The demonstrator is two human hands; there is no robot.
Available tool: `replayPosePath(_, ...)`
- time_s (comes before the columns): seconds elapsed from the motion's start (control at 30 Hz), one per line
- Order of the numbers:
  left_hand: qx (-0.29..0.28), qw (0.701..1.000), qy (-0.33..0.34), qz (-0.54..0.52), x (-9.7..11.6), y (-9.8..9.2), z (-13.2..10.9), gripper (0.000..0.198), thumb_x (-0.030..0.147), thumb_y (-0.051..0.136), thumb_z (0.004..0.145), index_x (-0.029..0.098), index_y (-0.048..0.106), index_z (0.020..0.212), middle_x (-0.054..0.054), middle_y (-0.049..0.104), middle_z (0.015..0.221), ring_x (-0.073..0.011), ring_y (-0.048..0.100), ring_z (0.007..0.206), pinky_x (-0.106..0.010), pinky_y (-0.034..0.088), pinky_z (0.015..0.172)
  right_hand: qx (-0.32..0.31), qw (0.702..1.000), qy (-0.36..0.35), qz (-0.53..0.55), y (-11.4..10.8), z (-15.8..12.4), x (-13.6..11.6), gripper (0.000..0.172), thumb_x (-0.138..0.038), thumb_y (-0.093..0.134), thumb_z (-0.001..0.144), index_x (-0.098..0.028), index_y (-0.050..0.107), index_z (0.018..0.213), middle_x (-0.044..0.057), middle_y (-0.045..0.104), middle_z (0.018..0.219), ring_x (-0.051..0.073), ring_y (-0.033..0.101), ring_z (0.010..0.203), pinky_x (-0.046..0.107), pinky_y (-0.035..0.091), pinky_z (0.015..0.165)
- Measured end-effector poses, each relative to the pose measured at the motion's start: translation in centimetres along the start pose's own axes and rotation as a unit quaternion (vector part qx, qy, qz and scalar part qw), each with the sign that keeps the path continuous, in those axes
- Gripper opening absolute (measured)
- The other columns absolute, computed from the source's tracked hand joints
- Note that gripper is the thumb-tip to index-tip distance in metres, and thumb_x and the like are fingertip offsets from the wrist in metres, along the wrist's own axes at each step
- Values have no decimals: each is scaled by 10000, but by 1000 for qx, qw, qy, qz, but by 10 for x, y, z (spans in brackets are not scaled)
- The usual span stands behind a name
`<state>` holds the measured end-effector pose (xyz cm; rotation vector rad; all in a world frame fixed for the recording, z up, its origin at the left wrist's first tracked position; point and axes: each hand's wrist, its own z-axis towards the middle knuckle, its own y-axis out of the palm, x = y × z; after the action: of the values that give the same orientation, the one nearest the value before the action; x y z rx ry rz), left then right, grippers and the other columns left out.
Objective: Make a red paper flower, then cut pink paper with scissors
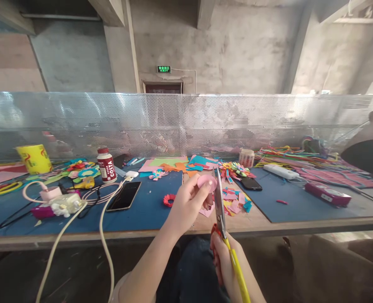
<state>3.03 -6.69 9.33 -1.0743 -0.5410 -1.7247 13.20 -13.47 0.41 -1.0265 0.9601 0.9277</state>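
Note:
Between thumb and fingers, my left hand [191, 200] pinches a rounded piece of pink paper [206, 183] above the table's front part. My right hand [226, 254] grips a pair of scissors [219, 206] with yellow and red handles, the blades pointing up and away from me. The blades lie along the right edge of the pink paper; whether they touch it I cannot tell. Beneath and right of the blades are small colored paper scraps [233, 201]. A red ring-shaped paper piece [169, 200] lies left of my left hand.
Left are a black phone [124, 196], a Costa bottle [106, 166], a power strip with cables [63, 204] and a yellow tape roll [34, 159]. Right are another phone [251, 183], a white power strip [281, 172], a purple box [328, 194] and pipe cleaners [284, 156]. A perforated metal screen [180, 122] stands behind.

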Motion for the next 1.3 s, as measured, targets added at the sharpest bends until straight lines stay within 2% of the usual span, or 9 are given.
replayPosePath(0.13, 2, 1000, -1, 10, 0, -1, 0, 198, 366, 462, 881, 192, 556, 868, 33, 518, 618, -95, 486, 537, -206, 389, 506, -3, 1000, 7, -11, 0, -1, -1, 476, -587, 286, 848, -200, 430, 610, -34, 417, 476, 116, 441, 483, 196, 349, 482)
replayPosePath(0.33, 1, 1000, -1, 18, -1, -4, 0, 214, 379, 460, 874, 197, 499, 768, 39, 490, 590, -97, 462, 509, -219, 396, 497, 6, 1000, 16, -21, 0, -2, -1, 482, -629, 307, 819, -210, 417, 608, -45, 379, 447, 122, 423, 472, 206, 339, 467)
replayPosePath(0.73, -8, 1000, 6, 12, -1, -6, 1, 186, 331, 447, 887, 193, 497, 773, 42, 494, 606, -83, 471, 520, -203, 399, 505, 21, 1000, 11, -15, 1, -3, 3, 432, -559, 348, 829, -206, 401, 587, -42, 384, 445, 111, 395, 471, 209, 299, 440)
replayPosePath(0.93, -8, 999, 14, 33, 2, -10, 2, 221, 340, 437, 892, 195, 456, 726, 42, 477, 599, -82, 456, 529, -195, 394, 504, 15, 999, 12, -26, 0, -6, 1, 407, -531, 344, 838, -212, 369, 588, -57, 337, 430, 106, 379, 464, 209, 300, 452)
replayPosePath(1.3, -14, 999, 17, 34, 1, -13, 5, 234, 348, 432, 893, 193, 454, 720, 45, 483, 571, -80, 465, 513, -198, 381, 490, 19, 999, 14, -39, -1, -8, 2, 424, -542, 386, 821, -218, 321, 554, -58, 315, 421, 106, 376, 470, 205, 293, 446)
